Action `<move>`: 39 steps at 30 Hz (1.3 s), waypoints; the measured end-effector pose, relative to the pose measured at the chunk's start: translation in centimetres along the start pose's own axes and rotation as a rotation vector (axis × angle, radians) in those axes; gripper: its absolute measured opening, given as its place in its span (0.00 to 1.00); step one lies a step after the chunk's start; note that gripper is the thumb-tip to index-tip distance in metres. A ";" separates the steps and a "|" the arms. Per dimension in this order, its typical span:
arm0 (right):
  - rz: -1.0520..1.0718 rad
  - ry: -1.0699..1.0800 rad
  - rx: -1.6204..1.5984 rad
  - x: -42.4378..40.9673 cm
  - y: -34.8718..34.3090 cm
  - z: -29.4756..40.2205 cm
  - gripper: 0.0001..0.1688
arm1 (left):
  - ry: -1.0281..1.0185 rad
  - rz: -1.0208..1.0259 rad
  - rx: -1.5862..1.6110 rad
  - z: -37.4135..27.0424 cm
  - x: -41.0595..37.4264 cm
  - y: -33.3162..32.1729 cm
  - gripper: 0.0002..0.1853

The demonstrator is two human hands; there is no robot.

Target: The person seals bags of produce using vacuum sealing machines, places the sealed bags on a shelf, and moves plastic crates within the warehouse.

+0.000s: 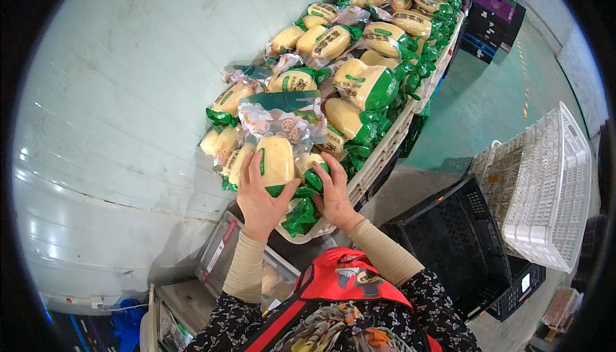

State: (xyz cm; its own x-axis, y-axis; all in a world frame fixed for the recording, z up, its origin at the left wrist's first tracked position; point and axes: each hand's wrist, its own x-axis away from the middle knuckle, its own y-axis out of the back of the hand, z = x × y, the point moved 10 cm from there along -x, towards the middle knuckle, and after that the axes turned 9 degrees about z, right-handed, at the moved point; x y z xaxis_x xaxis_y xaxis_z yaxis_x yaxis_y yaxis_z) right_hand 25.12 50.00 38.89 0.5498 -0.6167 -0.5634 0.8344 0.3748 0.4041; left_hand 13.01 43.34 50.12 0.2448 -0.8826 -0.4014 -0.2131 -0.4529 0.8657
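Many bagged lotus root pieces lie heaped along a white plastic crate edge. My left hand grips a bagged lotus root at the near end of the heap, its thumb at the lower right and its fingers on the left side. The clear printed top of that bag seems to spread out beyond it. Just to the right, my right hand has its fingers around a smaller-looking bagged lotus root with a green bag end. Below, between my hands, sits a crumpled green bag end.
A pale wall runs along the left. Black crates and stacked white baskets stand on the right. More crates are stacked at the far right. Near the wall at lower left are a clear lidded box and a blue plastic bag.
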 end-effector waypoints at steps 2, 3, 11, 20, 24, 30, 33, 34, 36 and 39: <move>0.021 -0.041 -0.022 -0.1 0.3 -0.2 0.46 | 0.018 0.049 -0.082 -0.4 -0.6 -0.7 0.45; 0.036 -0.067 -0.054 -0.2 0.6 0.0 0.46 | 0.019 0.069 -0.102 -0.3 -0.8 -0.9 0.45; 0.062 -0.086 -0.061 -0.5 0.9 0.0 0.45 | -0.027 0.080 -0.090 0.1 -2.4 -1.3 0.42; 0.067 -0.025 0.068 -0.4 1.2 0.0 0.45 | -0.020 0.263 0.043 1.2 -5.7 -3.2 0.37; 0.060 -0.020 0.082 -0.3 0.7 0.2 0.44 | -0.079 0.293 0.262 2.4 -7.5 -2.2 0.38; 0.066 -0.054 0.153 -1.3 -0.5 -0.3 0.47 | 0.172 0.250 1.268 5.2 -10.8 0.8 0.36; 0.129 -0.079 0.127 -1.9 -0.9 -1.3 0.45 | 0.191 0.165 1.518 4.5 -11.1 2.2 0.35; 0.161 -0.091 0.110 -2.0 -1.1 -1.2 0.44 | 0.188 0.155 1.543 4.4 -10.9 2.4 0.35; 0.218 -0.104 0.111 -2.0 -1.0 -0.7 0.46 | 0.196 0.135 1.579 4.6 -10.2 2.0 0.35; 0.239 -0.171 0.246 -1.4 0.2 0.7 0.45 | 0.191 0.147 1.495 5.0 -9.2 1.5 0.36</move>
State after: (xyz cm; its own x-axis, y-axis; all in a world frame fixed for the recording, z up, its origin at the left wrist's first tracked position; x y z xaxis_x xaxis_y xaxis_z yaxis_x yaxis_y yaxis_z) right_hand 24.51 50.48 40.30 0.6963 -0.6465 -0.3117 0.6375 0.3575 0.6825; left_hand 5.74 50.16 53.62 0.2267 -0.9541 -0.1957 -0.9536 -0.1765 -0.2441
